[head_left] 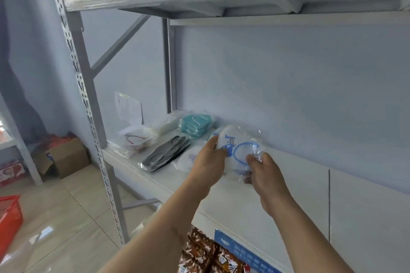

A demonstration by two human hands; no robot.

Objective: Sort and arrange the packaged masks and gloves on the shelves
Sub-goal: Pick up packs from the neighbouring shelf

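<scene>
**Both hands on one packaged mask above the white shelf**

Print on the clear-wrapped white mask packet with blue markings (238,150) is blurred; only part is legible. Left hand (207,162) grips its left edge, right hand (264,173) pinches the crinkled wrap at its right, frame centre. Behind, on the white metal shelf (288,195): teal mask stack (195,126), dark grey bagged masks (166,153), clear bags with red cords (137,139). Lower left: open cardboard box (64,157), contents unclear; red plastic basket (8,217), cut off.

White mask packet (235,150), blue print
</scene>
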